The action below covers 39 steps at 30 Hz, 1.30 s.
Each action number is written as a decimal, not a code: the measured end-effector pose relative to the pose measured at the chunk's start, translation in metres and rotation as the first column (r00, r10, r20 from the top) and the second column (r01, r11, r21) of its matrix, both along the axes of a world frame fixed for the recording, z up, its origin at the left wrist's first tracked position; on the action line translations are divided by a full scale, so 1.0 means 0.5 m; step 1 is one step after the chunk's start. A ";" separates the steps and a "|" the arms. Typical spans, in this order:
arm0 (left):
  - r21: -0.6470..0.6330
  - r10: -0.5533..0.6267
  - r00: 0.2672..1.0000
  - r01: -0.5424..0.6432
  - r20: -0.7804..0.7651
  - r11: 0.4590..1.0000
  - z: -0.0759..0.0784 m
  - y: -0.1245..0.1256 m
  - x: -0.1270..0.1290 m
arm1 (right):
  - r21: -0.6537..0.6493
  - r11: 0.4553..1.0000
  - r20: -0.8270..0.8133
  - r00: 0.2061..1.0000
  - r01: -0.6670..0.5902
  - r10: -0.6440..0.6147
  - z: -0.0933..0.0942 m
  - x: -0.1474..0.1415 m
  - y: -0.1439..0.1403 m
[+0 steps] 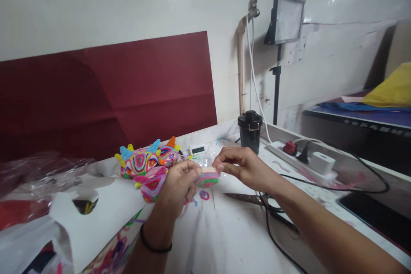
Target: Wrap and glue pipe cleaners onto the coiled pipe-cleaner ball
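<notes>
My left hand (pixel 178 184) and my right hand (pixel 239 163) meet over the white table (pixel 231 235) and together hold a small coiled piece (pixel 208 178) of pink, green and blue fuzzy wire. The left fingers pinch its left side, the right fingers grip its top right. Just behind my left hand lie several finished multicoloured coiled pieces (pixel 146 163) with blue, yellow and orange points. A black band circles my left wrist.
Scissors (pixel 253 200) lie right of my hands, crossed by a black cable. A black jar (pixel 250 131), a power strip (pixel 302 160) with plugs, a small digital display (pixel 197 150) and a lamp stand (pixel 276 85) stand behind. White card (pixel 105 214) and plastic bags (pixel 28 180) cover the left.
</notes>
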<state>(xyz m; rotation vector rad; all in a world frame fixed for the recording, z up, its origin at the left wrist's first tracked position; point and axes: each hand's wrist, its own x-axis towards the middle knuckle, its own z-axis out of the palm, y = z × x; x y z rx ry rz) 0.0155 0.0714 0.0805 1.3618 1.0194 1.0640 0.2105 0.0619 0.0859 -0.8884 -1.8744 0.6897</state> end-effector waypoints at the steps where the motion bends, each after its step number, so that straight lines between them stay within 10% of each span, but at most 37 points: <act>1: 0.002 0.002 1.000 -0.002 -0.006 1.000 0.000 0.000 -0.001 | -0.039 0.999 -0.030 1.000 -0.001 0.000 -0.001 0.001 0.002; 13: 0.001 -0.023 0.998 0.023 0.060 1.000 0.004 -0.004 -0.001 | -0.152 0.987 -0.296 0.955 -0.061 0.013 -0.014 -0.007 0.012; 39: 0.005 0.050 0.993 -0.051 0.102 0.999 0.006 -0.010 -0.001 | -0.164 0.986 -0.239 0.969 0.022 -0.061 -0.003 -0.016 0.005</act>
